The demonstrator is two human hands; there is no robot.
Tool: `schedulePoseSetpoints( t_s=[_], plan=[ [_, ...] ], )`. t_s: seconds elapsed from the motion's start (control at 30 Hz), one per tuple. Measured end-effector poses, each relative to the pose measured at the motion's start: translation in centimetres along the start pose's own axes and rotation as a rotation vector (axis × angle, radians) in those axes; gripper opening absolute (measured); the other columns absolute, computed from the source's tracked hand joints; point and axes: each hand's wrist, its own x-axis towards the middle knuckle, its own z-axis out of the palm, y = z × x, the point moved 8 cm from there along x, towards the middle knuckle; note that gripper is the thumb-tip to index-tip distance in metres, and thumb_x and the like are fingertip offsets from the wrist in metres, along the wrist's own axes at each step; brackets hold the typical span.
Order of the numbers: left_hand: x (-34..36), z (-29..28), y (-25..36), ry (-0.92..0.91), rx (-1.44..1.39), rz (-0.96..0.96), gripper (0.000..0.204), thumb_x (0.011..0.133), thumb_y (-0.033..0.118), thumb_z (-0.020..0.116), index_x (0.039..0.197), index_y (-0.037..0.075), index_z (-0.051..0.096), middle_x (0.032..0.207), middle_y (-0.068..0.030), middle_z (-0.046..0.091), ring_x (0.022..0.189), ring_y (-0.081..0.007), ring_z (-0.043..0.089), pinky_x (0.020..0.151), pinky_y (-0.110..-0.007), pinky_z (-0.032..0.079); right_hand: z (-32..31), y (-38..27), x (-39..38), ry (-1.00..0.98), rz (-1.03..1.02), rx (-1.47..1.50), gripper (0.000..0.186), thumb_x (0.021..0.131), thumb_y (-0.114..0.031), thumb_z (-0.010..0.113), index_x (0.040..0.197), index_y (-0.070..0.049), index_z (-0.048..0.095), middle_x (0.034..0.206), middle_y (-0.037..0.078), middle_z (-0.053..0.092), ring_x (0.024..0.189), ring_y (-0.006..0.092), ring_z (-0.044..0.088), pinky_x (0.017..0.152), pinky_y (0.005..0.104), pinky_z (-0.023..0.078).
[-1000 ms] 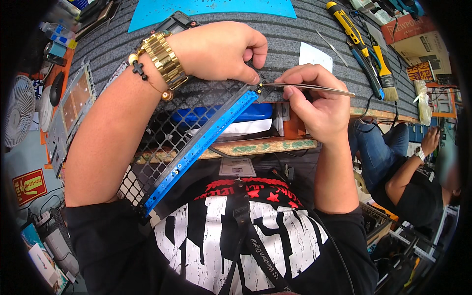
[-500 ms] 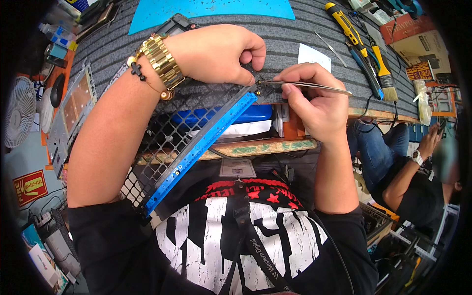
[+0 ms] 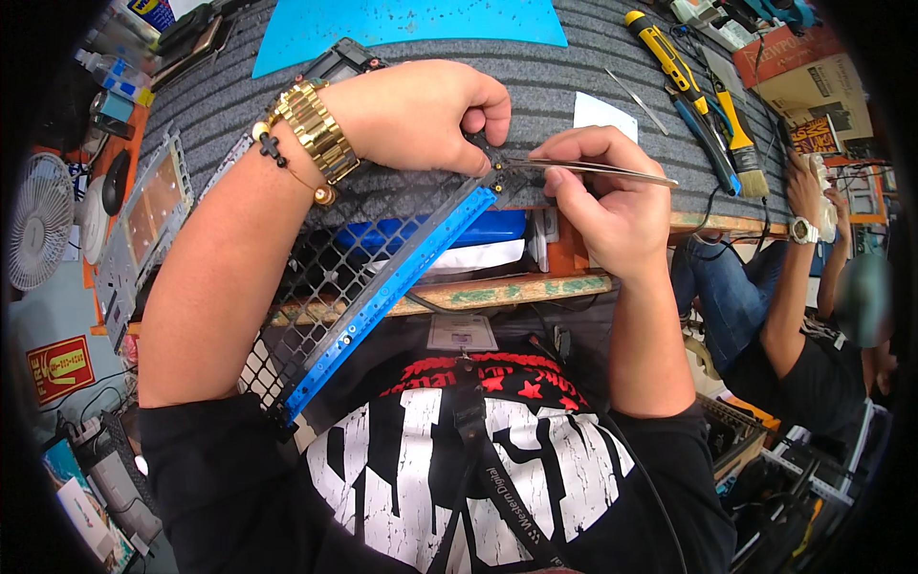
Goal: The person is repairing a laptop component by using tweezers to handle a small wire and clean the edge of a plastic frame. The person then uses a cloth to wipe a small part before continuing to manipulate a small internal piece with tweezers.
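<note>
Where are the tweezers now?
Head view, right of centre: the tweezers are in the right hand, tips pointing left toward the upper end of the blue bar, near the left hand.

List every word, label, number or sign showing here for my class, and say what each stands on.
Wording isn't copied here; only where it stands.
Large white lettering, with smaller red print: black shirt.
Small pale lettering: black lanyard.
Red-and-yellow lettering: wall sign.
Printed lettering: red-and-brown box.
Print too small to read: hanging badge.
</note>
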Motion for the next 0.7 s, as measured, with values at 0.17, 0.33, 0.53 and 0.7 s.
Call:
schedulePoseSetpoints(
  t_s=[0.17,0.33,0.53,0.7],
  plan=[
    [0.2,-0.1,0.0,-0.007,-0.016,-0.008,0.031,0.088,0.019,0.089,0.11,0.004,0.074,0.099,-0.0046,0.066,0.097,-0.0183,0.063,0.088,-0.034,0.055,-1.8,-0.5,-0.6,0.148,-0.043,0.249,0.016,0.105,0.002,0.074,0.121,0.005,0.071,0.104,0.01,0.079,0.083,0.0102,0.072,0.068,0.0267,0.059],
    [0.2,-0.2,0.1,-0.005,-0.016,-0.014,0.032,0.088,0.019,0.09,0.11,0.004,0.073,0.099,-0.0045,0.064,0.095,-0.0197,0.062,0.087,-0.036,0.055,-7.3,-1.0,-3.0,0.335,-0.225,0.263,0.016,0.11,0.002,0.071,0.125,0.006,0.069,0.114,0.015,0.073,0.088,0.019,0.074,0.076,0.0342,0.063],
    [0.2,-0.5,0.7,0.006,-0.013,0.012,0.031,0.088,0.02,0.091,0.11,0.005,0.074,0.098,-0.0048,0.064,0.095,-0.0209,0.063,0.087,-0.037,0.055,-10.5,-1.9,-3.6,0.384,-0.32,-0.305,0.015,0.095,0.012,0.079,0.11,0.008,0.078,0.112,0.017,0.078,0.103,0.0243,0.075,0.095,0.0338,0.058],
    [0.2,-0.5,0.7,0.012,-0.026,-0.001,0.031,0.088,0.02,0.091,0.108,0.006,0.074,0.098,-0.0046,0.065,0.095,-0.0212,0.063,0.087,-0.037,0.055,-10.8,0.0,-3.7,0.479,-0.224,-0.364,0.023,0.093,0.01,0.083,0.115,0.004,0.081,0.11,0.013,0.082,0.096,0.0214,0.076,0.088,0.0325,0.059]
  ],
)
